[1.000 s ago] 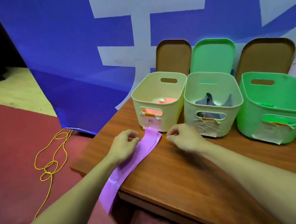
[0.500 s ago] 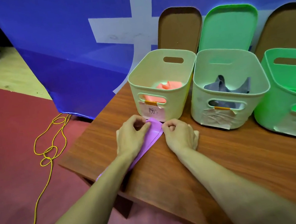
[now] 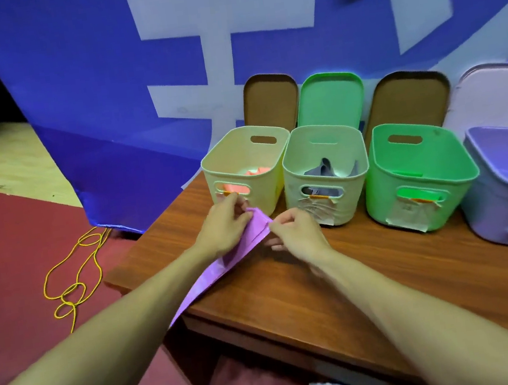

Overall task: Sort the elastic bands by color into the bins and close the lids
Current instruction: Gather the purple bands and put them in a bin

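Observation:
A long purple elastic band lies across the table's left corner and hangs over its front edge. My left hand and my right hand both pinch its far end, lifted slightly in front of the bins. Four open bins stand in a row: a cream bin with an orange band inside, a pale bin with a grey band, a green bin and a purple bin at the right.
Lids lean on the blue banner behind the bins: brown, green, brown, lilac. The wooden table ends at the left near my hands. A yellow cord lies on the red floor.
Both hands have closed on the band's far end and raised it off the table. The view has pulled back, bringing the purple bin into sight.

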Motion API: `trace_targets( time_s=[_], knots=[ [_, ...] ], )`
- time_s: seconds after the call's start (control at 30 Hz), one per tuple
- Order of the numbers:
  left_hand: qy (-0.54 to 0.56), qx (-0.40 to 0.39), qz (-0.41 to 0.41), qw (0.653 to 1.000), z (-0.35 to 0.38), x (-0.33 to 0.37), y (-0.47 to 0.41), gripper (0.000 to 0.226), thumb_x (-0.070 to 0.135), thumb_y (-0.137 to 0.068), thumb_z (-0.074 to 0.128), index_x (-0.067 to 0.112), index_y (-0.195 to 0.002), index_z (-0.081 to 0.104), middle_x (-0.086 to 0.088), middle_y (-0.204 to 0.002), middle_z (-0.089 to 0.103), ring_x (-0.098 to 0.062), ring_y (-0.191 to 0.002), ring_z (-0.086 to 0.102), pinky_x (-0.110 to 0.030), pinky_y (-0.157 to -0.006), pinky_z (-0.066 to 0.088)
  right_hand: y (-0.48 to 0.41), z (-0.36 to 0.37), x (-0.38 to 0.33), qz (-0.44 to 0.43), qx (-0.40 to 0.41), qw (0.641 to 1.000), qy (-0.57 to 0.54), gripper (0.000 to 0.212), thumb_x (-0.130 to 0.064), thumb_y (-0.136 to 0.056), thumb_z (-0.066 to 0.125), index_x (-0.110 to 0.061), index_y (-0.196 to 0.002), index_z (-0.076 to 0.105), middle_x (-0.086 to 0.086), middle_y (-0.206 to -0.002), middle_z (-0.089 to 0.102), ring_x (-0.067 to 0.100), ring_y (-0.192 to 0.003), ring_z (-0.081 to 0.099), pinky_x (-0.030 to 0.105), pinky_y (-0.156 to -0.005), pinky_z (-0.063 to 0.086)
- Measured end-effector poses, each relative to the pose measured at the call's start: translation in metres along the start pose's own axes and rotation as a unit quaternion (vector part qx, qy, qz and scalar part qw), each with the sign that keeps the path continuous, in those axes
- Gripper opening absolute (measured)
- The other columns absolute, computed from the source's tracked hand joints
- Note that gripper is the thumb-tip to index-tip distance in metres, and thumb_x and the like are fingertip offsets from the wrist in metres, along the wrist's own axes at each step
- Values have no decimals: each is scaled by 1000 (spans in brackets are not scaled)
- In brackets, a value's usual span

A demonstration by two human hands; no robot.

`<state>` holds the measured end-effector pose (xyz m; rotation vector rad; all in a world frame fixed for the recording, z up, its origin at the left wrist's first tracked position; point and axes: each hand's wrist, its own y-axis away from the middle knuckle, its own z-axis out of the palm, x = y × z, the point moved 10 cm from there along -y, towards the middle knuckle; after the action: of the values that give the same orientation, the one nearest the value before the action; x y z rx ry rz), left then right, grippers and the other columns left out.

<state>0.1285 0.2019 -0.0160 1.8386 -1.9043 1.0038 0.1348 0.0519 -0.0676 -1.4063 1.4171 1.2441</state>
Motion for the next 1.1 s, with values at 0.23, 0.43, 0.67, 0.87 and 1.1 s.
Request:
trace_targets(
  time_s=[0.23, 0.43, 0.67, 0.87, 1.1],
  knots=[
    [116, -12, 39, 992, -23, 75, 23, 6, 8, -86, 64, 10, -84, 58, 0, -73, 59, -8, -65, 51, -11, -55, 40, 63, -56, -59, -62, 3, 994, -88, 15, 6, -81, 62, -7, -78, 56, 11, -67, 65, 15, -54, 64, 27, -61, 58],
    [184, -10, 107, 977, -31, 170, 35, 6, 13, -86, 66, 9, -88, 62, -3, -81, 63, -10, -73, 56, -20, -66, 46, 96, -142, -97, -80, 115, 982, -129, 8, -5, -81, 64, -11, -79, 68, 9, -79, 67, 17, -66, 64, 26, -52, 54],
    [243, -4, 109, 964, -18, 246, 34, 11, 15, -89, 59, 18, -82, 53, 0, -79, 60, -12, -69, 57, -28, -59, 46, 138, -259, -120, -112, 218, 957, -157, 19, -1, -79, 56, -14, -72, 68, 6, -71, 63, 20, -65, 63, 28, -54, 53],
    [272, -17, 136, 953, 5, 307, 34, 6, 12, -90, 59, 13, -87, 53, -1, -77, 58, -14, -65, 57, -23, -47, 42, 168, -347, -135, -138, 296, 934, -145, 17, 0, -78, 55, -11, -71, 66, 10, -75, 63, 21, -61, 65, 33, -60, 58],
    [339, 68, 29, 938, 20, 316, 4, 5, 7, -92, 49, 8, -95, 46, -6, -93, 52, -16, -70, 55, -26, -47, 53, 191, -442, -140, -141, 428, 869, -205, 22, 6, -78, 45, -5, -79, 64, 16, -88, 64, 24, -61, 66, 29, -53, 58]
  ],
)
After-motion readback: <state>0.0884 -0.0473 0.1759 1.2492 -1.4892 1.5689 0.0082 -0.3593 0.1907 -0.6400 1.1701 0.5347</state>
